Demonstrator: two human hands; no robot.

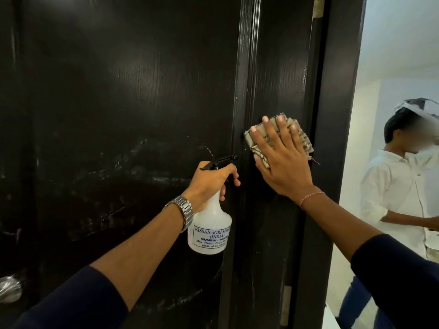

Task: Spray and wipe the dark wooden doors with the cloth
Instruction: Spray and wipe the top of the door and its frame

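**Cloth pressed to dark door frame, spray bottle held alongside**

Cloth (280,141), beige with a dark checked pattern and folded into a pad, lies flat against the dark wooden upright between the door and the doorway. The right hand (282,162) presses it there with straight, spread fingers; the palm covers the lower part of the pad, and folded edges show past the fingertips. A thin bracelet (311,197) circles that wrist.

The left hand (211,181) curls around the neck of a translucent white spray bottle (210,230), with one finger hooked over the trigger beneath the black nozzle (223,161). The bottle hangs upright just left of the cloth, close to the edge of the dark wooden door (118,115), its printed label facing the camera. A metal watch (184,211) sits on the left wrist, and both forearms emerge from dark blue sleeves.

Pale streaks and smears mark the door's lower half. A metal handle (9,289) shows at the far lower left, blurred. Brass hinges sit at the top (318,7) and bottom of the frame. To the right, a person in a white shirt (396,184) stands in a bright room.
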